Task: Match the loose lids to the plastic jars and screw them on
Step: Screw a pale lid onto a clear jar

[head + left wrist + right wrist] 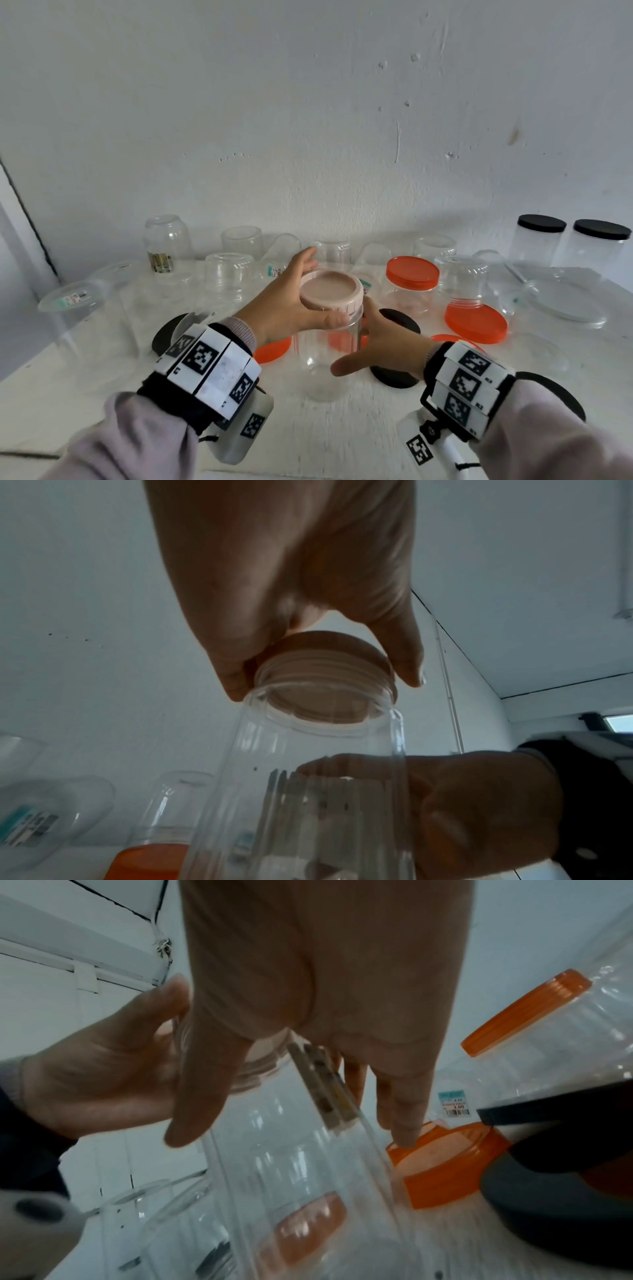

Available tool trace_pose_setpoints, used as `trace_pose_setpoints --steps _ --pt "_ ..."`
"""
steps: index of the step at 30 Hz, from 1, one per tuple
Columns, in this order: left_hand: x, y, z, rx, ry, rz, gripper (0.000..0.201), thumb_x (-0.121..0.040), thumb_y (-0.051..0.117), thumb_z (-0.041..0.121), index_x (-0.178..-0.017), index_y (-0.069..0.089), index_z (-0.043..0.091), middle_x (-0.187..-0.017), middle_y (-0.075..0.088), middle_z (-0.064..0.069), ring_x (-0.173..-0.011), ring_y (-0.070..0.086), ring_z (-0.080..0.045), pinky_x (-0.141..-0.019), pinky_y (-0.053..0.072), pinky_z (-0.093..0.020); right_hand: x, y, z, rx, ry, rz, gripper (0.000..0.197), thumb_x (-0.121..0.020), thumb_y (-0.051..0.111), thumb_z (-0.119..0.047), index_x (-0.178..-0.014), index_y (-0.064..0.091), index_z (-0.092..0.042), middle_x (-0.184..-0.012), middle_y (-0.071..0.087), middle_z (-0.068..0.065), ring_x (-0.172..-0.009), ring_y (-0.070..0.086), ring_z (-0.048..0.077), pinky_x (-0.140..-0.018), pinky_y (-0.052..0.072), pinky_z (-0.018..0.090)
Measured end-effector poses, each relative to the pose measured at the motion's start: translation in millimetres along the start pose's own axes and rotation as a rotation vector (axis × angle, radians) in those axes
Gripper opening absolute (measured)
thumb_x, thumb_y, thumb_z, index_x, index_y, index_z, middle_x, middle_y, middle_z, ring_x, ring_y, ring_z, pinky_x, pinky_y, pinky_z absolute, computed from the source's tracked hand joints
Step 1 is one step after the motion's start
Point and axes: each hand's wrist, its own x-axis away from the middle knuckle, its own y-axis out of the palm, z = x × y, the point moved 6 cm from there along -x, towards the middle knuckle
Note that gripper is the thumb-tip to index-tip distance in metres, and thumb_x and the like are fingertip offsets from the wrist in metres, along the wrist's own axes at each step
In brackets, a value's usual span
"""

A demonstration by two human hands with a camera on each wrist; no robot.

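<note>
A tall clear ribbed jar [322, 370] stands upright at the middle of the white table. A pale pink lid [330, 287] sits on its mouth. My left hand [320, 290] grips this lid from the left, thumb at the front rim and fingers round the back. In the left wrist view the pink lid [329, 669] sits over the jar's [308, 804] threaded neck. My right hand [352, 346] holds the jar's body from the right, thumb in front and fingers behind. The right wrist view shows the jar [308, 1177] between that thumb and those fingers.
Loose orange lids [476, 322] and black lids [394, 377] lie round the jar. An orange-lidded jar [412, 274] stands behind right. Several upturned clear jars [229, 274] line the wall. Two black-lidded jars [541, 240] stand back right, with a clear lid [565, 301] nearby.
</note>
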Motion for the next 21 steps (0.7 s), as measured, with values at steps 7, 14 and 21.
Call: trace_pose_setpoints --steps 7,14,21 --pt "15 8 -40 0.203 -0.111 -0.017 0.148 -0.035 0.088 0.058 -0.148 -0.006 0.041 -0.143 0.028 0.021 -0.137 0.03 -0.006 -0.116 0.027 -0.038 15 -46 -59 0.108 -0.095 0.005 0.109 -0.058 0.084 -0.046 -0.146 0.021 -0.037 -0.147 0.03 -0.017 -0.137 0.028 0.008 -0.112 0.028 0.032" --pt "13 32 -49 0.305 -0.053 0.015 0.091 -0.057 0.085 0.031 -0.129 0.03 0.041 -0.123 0.054 0.018 -0.102 0.052 0.019 -0.075 0.042 0.0 -6 -32 -107 0.608 -0.091 -0.146 0.087 -0.075 0.073 -0.051 -0.146 0.024 -0.042 -0.15 0.025 -0.017 -0.133 0.029 0.006 -0.104 0.029 0.027" --pt "10 32 -55 0.33 -0.035 0.026 0.092 -0.06 0.087 0.029 -0.134 0.032 0.038 -0.125 0.056 0.017 -0.112 0.053 0.006 -0.08 0.044 -0.006 -15 -23 -119 0.809 -0.051 -0.195 0.08 -0.075 0.075 -0.045 -0.143 0.031 -0.044 -0.139 0.035 -0.015 -0.124 0.036 0.01 -0.1 0.036 0.031"
